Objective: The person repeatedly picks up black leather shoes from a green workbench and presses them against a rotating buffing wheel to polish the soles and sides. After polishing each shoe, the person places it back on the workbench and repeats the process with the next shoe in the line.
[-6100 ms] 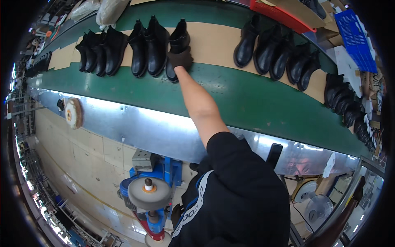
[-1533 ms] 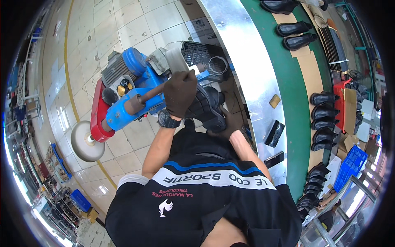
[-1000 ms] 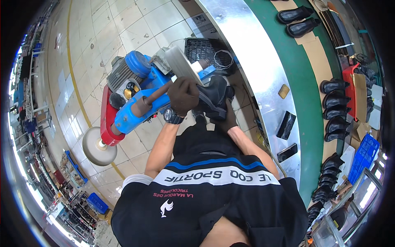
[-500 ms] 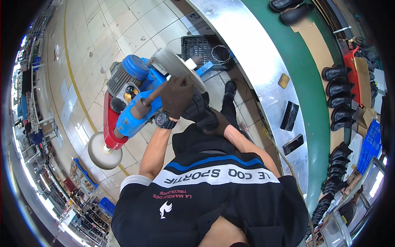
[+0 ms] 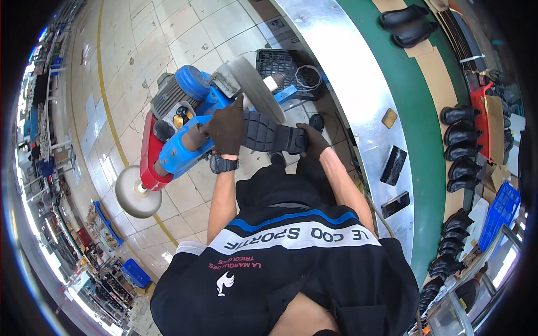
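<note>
A black shoe (image 5: 266, 133) lies level between my hands, its ridged sole toward me. My left hand (image 5: 227, 130), in a brown glove, is closed round the shoe's left end. My right hand (image 5: 314, 140), gloved too, grips the narrower right end. Just beyond the shoe stands the large buffing wheel (image 5: 258, 89) of a blue machine (image 5: 188, 143), its surface smeared as if turning. The shoe's far side is at the wheel's edge; its contact there is hidden. Beside my left hand runs the machine's shaft housing.
At the machine's left end is a pale buffing wheel (image 5: 139, 191). A black crate (image 5: 286, 70) sits on the tiled floor behind. On my right, a metal-edged bench (image 5: 364, 106) with a green top bears a tan block (image 5: 389, 118), two phone-like dark objects and several black shoes (image 5: 462, 137).
Both hands have turned the shoe from a slanted hold to a level one, its sole now showing more. My right hand has moved right and farther from my body.
</note>
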Available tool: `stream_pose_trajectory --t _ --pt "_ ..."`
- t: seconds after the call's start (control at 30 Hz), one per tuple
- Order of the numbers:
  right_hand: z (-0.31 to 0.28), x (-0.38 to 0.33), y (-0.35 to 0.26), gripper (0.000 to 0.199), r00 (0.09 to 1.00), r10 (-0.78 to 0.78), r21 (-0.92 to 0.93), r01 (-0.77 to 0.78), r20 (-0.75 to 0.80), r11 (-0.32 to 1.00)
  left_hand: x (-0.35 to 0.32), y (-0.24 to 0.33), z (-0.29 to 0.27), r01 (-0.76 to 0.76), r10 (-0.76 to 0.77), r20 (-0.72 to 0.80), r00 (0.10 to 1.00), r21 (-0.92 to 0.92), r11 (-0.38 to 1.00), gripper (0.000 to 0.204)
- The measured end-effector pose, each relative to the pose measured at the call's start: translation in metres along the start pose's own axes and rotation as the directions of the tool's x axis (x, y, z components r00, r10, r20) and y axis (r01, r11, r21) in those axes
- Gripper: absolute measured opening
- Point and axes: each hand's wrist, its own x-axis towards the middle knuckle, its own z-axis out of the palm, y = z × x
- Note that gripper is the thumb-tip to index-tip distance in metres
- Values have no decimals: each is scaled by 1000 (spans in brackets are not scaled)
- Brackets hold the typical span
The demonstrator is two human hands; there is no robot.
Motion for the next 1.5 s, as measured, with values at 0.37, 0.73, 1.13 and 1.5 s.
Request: stream_pose_trajectory --t 0.37,0.73,1.13,1.5 --pt "-37 -16 53 37 981 -59 315 -3 187 949 22 57 -18 -349 297 -214 931 -279 894 9" --pt "21 -37 38 63 788 -522 -689 577 327 439 72 103 -8 -710 727 -330 603 -637 300 15" --pt "40 -77 -3 28 983 63 166 -92 174 982 -42 97 -52 -779 830 -480 283 -620 -93 18" --pt "41 -30 3 38 969 48 263 -113 242 958 -40 54 115 690 96 843 530 -363 -626 36"
